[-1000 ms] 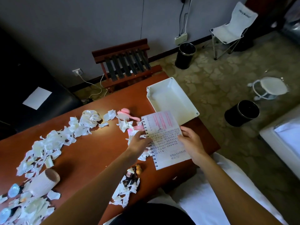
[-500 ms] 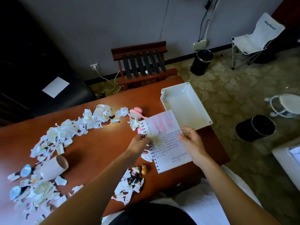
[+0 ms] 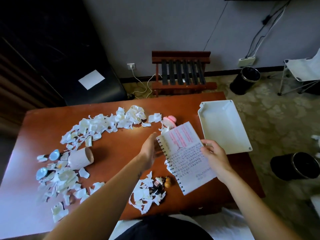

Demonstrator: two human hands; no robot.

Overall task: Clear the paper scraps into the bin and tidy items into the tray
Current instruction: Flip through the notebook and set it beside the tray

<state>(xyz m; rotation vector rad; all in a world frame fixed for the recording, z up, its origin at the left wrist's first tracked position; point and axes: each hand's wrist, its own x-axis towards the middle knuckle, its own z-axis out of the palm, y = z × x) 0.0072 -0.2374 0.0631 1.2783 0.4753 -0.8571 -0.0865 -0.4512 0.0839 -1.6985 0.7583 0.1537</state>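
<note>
A spiral notebook [image 3: 186,153] with handwritten pages is lifted off the brown table [image 3: 121,153], tilted. My right hand [image 3: 213,156] grips its right edge. My left hand [image 3: 149,149] is at the spiral side with straight fingers, just beside the binding. An empty white tray [image 3: 225,125] lies on the table's right end. Torn white paper scraps [image 3: 97,127] spread in an arc across the table, with another heap [image 3: 145,193] near the front edge. A black bin [image 3: 297,168] stands on the floor to the right.
A pink brush [image 3: 170,121] lies behind the notebook. A ribbed cup [image 3: 80,158] lies on its side among scraps, with blue shells [image 3: 54,155] nearby. A small figurine [image 3: 159,185] sits in the front heap. A second bin [image 3: 245,80], wooden rack [image 3: 181,71] and folding chair [image 3: 303,71] stand beyond.
The view has swung left, showing more of the table. My left hand has let go of the notebook's spiral edge and its fingers have straightened; my right hand still holds the notebook.
</note>
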